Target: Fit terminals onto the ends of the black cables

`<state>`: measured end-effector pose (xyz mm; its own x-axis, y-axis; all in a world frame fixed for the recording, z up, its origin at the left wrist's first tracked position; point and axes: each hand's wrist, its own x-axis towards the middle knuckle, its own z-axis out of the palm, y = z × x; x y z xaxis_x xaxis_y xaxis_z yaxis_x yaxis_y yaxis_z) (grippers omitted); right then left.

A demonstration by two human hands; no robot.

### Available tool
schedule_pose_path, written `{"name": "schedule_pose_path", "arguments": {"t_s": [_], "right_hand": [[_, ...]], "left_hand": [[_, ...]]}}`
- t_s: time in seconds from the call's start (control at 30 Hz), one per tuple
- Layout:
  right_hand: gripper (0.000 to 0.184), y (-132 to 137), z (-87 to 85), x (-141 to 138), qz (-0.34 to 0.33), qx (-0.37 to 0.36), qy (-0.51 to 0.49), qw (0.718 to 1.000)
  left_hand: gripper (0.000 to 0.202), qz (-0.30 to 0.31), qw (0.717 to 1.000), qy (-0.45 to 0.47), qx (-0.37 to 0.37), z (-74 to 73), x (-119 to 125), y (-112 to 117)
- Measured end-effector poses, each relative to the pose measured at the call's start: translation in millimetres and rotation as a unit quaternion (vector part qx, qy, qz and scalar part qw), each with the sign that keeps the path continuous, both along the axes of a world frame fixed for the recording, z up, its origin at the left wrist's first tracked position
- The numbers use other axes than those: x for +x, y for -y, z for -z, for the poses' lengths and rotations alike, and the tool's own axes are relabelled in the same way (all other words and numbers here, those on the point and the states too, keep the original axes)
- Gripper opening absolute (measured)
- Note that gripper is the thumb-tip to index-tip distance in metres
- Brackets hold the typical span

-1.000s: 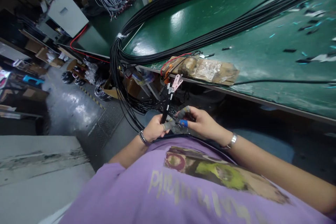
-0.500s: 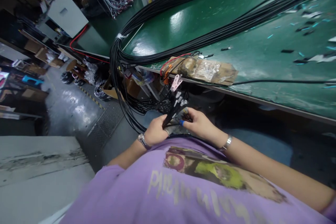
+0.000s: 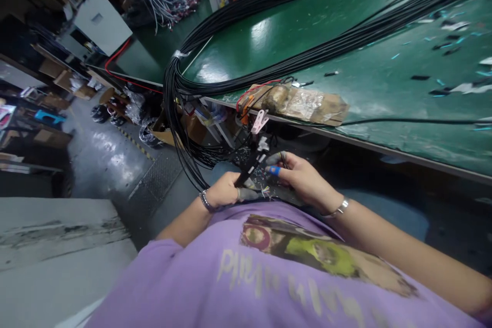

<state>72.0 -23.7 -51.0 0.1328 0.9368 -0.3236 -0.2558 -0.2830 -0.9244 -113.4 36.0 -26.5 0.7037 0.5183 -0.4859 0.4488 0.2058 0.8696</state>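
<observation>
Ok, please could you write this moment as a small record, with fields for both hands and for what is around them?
Left hand: closed on a dark bundle with white marks
Right hand: fingers curled; something thin and dark shows there, grip unclear
Near left fingertips: splayed coloured wire ends
Bench: green, bearing black cables and scattered scraps
At bench edge: pink clip, taped cardboard piece

My left hand (image 3: 223, 190) grips black cables (image 3: 243, 177) with white-banded ends, coloured wire tips (image 3: 266, 192) fanned beside it. My right hand (image 3: 302, 178) is curled close by. Beyond, a cable bundle (image 3: 269, 69) loops over the green table (image 3: 242, 46).
</observation>
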Motion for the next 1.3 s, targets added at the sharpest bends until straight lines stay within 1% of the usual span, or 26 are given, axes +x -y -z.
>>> {"name": "schedule_pose_path", "arguments": {"t_s": [0.07, 0.13, 0.27, 0.37, 0.47, 0.57, 0.63, 0.73, 0.77, 0.83, 0.93, 1.0, 1.17, 1.3], "right_hand": [[0.039, 3, -2.2, 1, -0.057, -0.036, -0.026, 0.997], [0.043, 7, -3.9, 0, -0.099, -0.062, -0.056, 0.992], [0.047, 10, -4.2, -5, -0.138, -0.065, -0.103, 0.983], [0.046, 11, -3.8, -7, -0.16, -0.056, -0.098, 0.981], [0.044, 11, -4.9, -6, -0.164, -0.005, -0.05, 0.985], [0.04, 12, -6.8, -4, -0.175, 0.057, 0.022, 0.983], [0.037, 12, -8.0, -2, -0.158, 0.085, 0.063, 0.982], [0.035, 11, -10.5, 0, -0.107, 0.117, 0.093, 0.983], [0.035, 11, -11.7, 0, -0.097, 0.115, 0.088, 0.985], [0.037, 11, -14.1, 0, -0.093, 0.086, 0.052, 0.991], [0.042, 11, -16.4, -2, -0.105, 0.027, -0.023, 0.994], [0.044, 12, -17.4, -4, -0.114, 0.003, -0.053, 0.992], [0.047, 16, -19.4, -11, -0.137, -0.034, -0.074, 0.987], [0.045, 19, -15.6, -12, -0.121, -0.036, -0.075, 0.989]], "left_hand": [[0.046, -0.015, 1.0, 0.001, -0.012, -0.7, -2, -4], [0.047, -0.019, 1.0, 0.004, -0.018, -0.6, -2, -6], [0.048, -0.021, 0.999, -0.002, -0.029, -2.8, 2, -7], [0.049, -0.024, 0.999, -0.004, -0.047, -5.7, 4, -8], [0.049, -0.022, 0.998, -0.004, -0.066, -6.1, 4, -10], [0.048, -0.007, 0.995, 0.008, -0.096, -2.9, 2, -13], [0.048, 0.004, 0.993, 0.019, -0.117, 0.7, 1, -15], [0.048, 0.01, 0.989, 0.032, -0.144, 6.5, 1, -17], [0.048, 0.009, 0.988, 0.034, -0.151, 8.1, 2, -17], [0.048, 0.006, 0.987, 0.034, -0.158, 10.1, 3, -18], [0.047, 0.005, 0.988, 0.033, -0.154, 10.2, 5, -18], [0.045, 0.003, 0.988, 0.035, -0.147, 9.2, 6, -18], [0.043, 0.01, 0.988, 0.039, -0.148, 7.8, 7, -17], [0.041, 0.012, 0.989, 0.025, -0.143, 8.7, 8, -17]]}}
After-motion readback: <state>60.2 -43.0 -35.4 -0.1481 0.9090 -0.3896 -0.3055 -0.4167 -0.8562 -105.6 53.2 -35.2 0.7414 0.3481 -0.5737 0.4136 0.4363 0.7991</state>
